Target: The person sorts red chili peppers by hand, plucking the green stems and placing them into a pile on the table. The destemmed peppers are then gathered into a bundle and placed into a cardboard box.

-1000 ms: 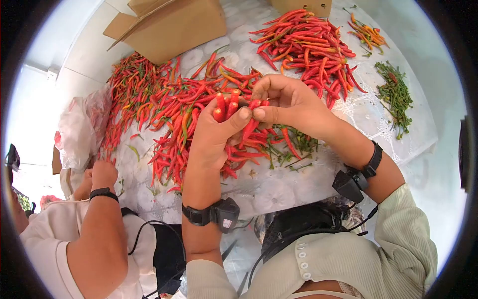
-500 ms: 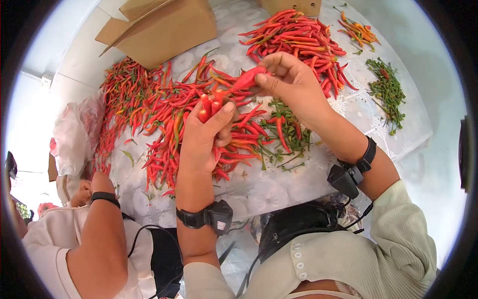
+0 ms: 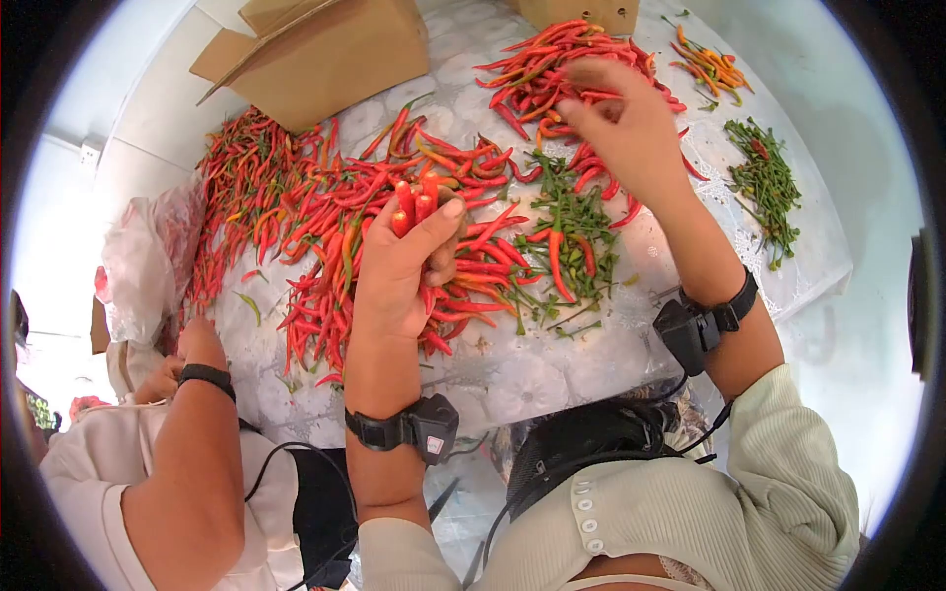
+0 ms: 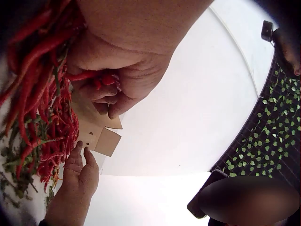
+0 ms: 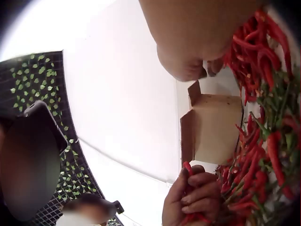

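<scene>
My left hand [image 3: 394, 281] grips several red chili peppers [image 3: 402, 223] above the middle heap, their cut-looking ends standing up past the thumb. From the left wrist, red chilies [image 4: 106, 80] show within the curled fingers. Over the far chili pile [image 3: 552, 44] is my right hand [image 3: 636, 138], thumb and fingers spread apart with nothing seen between them. The right wrist view shows the right hand [image 5: 197, 56] from behind, its fingertips partly hidden. A large heap of red chilies [image 3: 325, 246], some with green stems, spreads beside and beyond the left hand.
Green stems [image 3: 581, 212] lie below the far pile, and another stem heap [image 3: 764, 182] sits at the right. Orange chilies [image 3: 714, 64] lie at back right. A cardboard box [image 3: 340, 69] stands at the back. Another person's arm [image 3: 187, 453] and a plastic bag [image 3: 148, 266] are at left.
My right hand came away from the left with a red chili, then moved up and right over the far pile; its fingers have spread. The left hand keeps its chilies.
</scene>
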`<state>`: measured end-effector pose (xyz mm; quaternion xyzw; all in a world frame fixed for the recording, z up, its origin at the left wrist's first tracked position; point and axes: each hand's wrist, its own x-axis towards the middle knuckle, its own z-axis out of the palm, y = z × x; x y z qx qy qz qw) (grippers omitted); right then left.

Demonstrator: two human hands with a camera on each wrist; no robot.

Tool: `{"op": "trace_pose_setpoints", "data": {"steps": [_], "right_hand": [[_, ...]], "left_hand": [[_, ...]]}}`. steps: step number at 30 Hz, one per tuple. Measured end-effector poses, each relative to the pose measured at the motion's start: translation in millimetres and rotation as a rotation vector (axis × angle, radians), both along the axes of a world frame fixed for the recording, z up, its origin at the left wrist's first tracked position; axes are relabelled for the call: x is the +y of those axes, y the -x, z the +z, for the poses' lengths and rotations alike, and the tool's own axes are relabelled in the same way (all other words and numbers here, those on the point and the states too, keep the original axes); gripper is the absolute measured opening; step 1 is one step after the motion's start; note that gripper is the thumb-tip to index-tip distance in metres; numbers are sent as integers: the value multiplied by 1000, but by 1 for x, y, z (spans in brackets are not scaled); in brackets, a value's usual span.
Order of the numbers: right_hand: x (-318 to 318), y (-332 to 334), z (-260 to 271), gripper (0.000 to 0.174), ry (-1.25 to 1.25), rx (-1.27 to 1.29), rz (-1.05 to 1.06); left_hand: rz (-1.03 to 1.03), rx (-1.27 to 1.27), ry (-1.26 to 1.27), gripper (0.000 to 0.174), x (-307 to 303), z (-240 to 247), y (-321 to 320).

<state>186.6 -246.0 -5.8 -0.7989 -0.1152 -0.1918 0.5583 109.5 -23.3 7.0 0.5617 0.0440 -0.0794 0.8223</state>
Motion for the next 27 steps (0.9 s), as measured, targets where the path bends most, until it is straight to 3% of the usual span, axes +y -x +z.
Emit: {"op": "trace_pose_setpoints", "data": {"steps": [2, 5, 9, 12, 16, 19, 22, 25, 27], "right_hand": [[0, 6, 6, 36, 349, 41, 292], [0, 17, 3, 28, 495, -19, 511], [-1, 16, 2, 26, 669, 168, 669], [2, 17, 12, 23, 540, 287, 720], [10, 13, 4, 21, -31, 288, 776], [18, 20, 8, 23, -280, 300, 780], [27, 26, 6, 23, -383, 236, 699], [30, 28, 2, 24, -334, 216, 634], [34, 30, -1, 26, -348, 186, 633]], "left_hand": [[6, 18, -32, 14, -1, 2, 0], [20, 39, -16, 15, 0, 2, 0], [7, 53, 21, 16, 0, 1, -2], [-12, 59, 24, 17, 2, -1, -2], [51, 72, -17, 18, -2, -1, -1], [42, 53, -11, 16, -8, 0, 1], [-33, 44, 54, 17, -7, -3, 1], [-143, 20, 31, 18, -7, -3, 1], [-115, 9, 28, 18, -9, -3, 2]]}}
